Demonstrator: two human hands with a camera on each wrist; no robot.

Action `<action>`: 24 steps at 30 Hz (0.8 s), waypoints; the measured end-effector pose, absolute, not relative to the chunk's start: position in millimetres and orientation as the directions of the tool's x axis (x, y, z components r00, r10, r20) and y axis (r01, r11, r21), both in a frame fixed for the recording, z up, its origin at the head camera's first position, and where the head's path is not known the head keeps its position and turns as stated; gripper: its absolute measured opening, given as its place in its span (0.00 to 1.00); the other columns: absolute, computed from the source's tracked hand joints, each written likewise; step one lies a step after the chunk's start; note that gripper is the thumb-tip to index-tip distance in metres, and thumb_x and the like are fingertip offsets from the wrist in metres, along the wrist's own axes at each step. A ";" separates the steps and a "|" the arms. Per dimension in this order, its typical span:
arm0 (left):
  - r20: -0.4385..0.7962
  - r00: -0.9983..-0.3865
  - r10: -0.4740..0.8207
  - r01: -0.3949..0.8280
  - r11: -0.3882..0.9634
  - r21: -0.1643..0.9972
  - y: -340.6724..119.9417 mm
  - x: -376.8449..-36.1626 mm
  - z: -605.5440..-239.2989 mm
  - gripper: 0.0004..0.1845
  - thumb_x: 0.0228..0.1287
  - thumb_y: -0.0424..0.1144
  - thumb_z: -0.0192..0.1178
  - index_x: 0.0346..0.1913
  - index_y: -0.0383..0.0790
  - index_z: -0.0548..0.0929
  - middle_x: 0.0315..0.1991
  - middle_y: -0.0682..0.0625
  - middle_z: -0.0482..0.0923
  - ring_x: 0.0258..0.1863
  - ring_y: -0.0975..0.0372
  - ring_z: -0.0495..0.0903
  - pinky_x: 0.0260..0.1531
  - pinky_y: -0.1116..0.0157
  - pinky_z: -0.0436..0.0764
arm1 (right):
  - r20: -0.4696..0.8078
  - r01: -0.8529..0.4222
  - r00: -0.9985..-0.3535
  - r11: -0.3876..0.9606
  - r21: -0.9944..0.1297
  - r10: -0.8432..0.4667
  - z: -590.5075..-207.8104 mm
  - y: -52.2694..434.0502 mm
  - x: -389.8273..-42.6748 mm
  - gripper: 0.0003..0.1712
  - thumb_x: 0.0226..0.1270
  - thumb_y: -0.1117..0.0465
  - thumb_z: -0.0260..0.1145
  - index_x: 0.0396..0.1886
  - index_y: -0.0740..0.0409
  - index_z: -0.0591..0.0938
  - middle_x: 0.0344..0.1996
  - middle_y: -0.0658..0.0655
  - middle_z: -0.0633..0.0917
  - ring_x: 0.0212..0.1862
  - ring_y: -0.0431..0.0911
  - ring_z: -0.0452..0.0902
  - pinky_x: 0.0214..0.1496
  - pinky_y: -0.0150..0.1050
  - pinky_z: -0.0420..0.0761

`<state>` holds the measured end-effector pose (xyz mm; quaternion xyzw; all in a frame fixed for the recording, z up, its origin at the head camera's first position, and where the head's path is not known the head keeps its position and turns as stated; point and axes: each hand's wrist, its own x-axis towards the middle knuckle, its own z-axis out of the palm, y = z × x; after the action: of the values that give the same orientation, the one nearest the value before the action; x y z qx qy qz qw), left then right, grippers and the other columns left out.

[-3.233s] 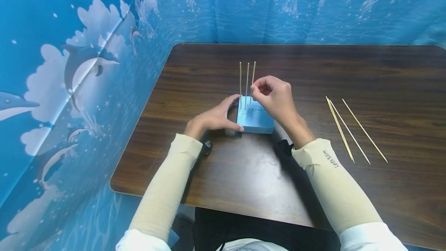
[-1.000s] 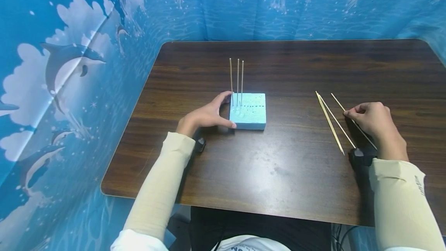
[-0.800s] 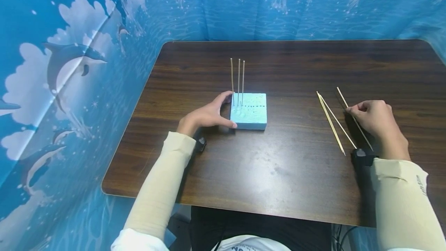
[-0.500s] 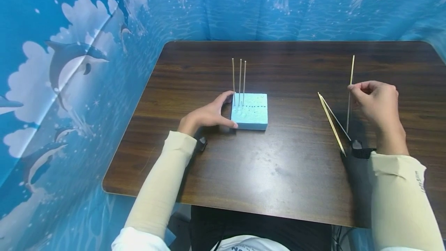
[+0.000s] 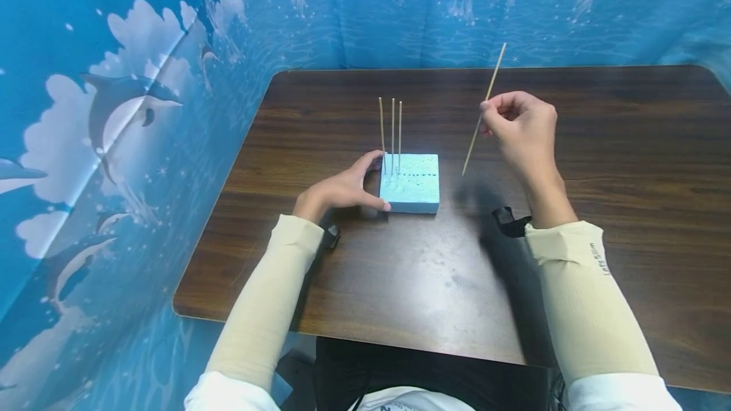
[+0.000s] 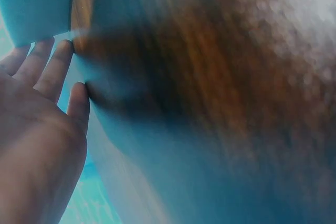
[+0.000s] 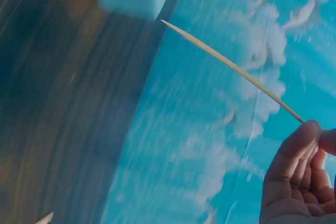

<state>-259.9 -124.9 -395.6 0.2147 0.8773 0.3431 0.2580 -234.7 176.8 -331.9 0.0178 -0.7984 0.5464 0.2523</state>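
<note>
My left hand (image 5: 345, 189) rests at the left side of a light blue foam block (image 5: 417, 192), thumb by its front corner and index finger by its back corner. In the left wrist view, the fingers (image 6: 55, 72) are straight, their tips at the block. Three thin wooden skewers (image 5: 393, 135) stand upright in the block's left part, near a row of small holes. To the right of the block and above the table, my right hand (image 5: 525, 129) pinches another wooden skewer (image 5: 475, 139) between thumb and fingers. It tilts, pointed end (image 7: 170, 25) down toward the block.
The dark wood-grain table (image 5: 639, 195) extends far to the right. At the bottom left of the right wrist view lies a loose skewer's tip (image 7: 46, 219); in the head view my right arm covers that spot. A dolphin-print curtain (image 5: 365, 24) hangs behind and to the left.
My right hand left the block, pinched the rightmost skewer on the table, lifted it and carried it left toward the block. The left hand has stayed at the block.
</note>
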 end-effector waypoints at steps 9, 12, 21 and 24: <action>-0.309 -0.770 0.559 0.194 0.665 0.721 -125.9 -260.5 -395.6 0.61 0.43 0.59 0.74 0.75 0.58 0.44 0.75 0.53 0.49 0.74 0.61 0.49 0.71 0.54 0.53 | 0.498 -0.416 -0.853 0.375 -0.828 0.154 -326.1 121.8 -237.9 0.06 0.63 0.66 0.65 0.30 0.66 0.83 0.20 0.52 0.82 0.22 0.39 0.77 0.26 0.26 0.76; -0.316 -0.770 0.554 0.185 0.668 0.721 -125.7 -260.7 -396.9 0.61 0.43 0.59 0.74 0.75 0.59 0.44 0.75 0.54 0.49 0.74 0.62 0.49 0.72 0.55 0.53 | 0.505 -0.431 -0.856 0.384 -0.816 0.112 -328.2 112.9 -237.7 0.07 0.64 0.65 0.64 0.31 0.65 0.83 0.22 0.55 0.83 0.23 0.39 0.77 0.28 0.26 0.76; -0.316 -0.780 0.540 0.178 0.676 0.715 -125.7 -260.9 -397.8 0.61 0.43 0.60 0.74 0.75 0.58 0.44 0.75 0.53 0.50 0.74 0.61 0.49 0.72 0.54 0.53 | 0.500 -0.440 -0.865 0.430 -0.788 0.031 -334.5 99.5 -238.7 0.07 0.65 0.65 0.63 0.32 0.66 0.82 0.24 0.58 0.84 0.24 0.39 0.77 0.29 0.25 0.76; -0.311 -0.775 0.550 0.180 0.663 0.726 -125.8 -261.5 -397.9 0.61 0.44 0.58 0.74 0.75 0.56 0.44 0.75 0.52 0.50 0.74 0.62 0.49 0.72 0.55 0.53 | 0.501 -0.436 -0.865 0.459 -0.774 0.021 -335.7 98.5 -238.4 0.07 0.65 0.65 0.63 0.31 0.65 0.83 0.23 0.57 0.84 0.24 0.40 0.76 0.28 0.25 0.75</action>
<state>-261.5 -125.8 -397.9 0.2090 0.8735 0.3530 0.2623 -238.4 98.5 -335.7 0.1260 -0.8234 0.5047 0.2268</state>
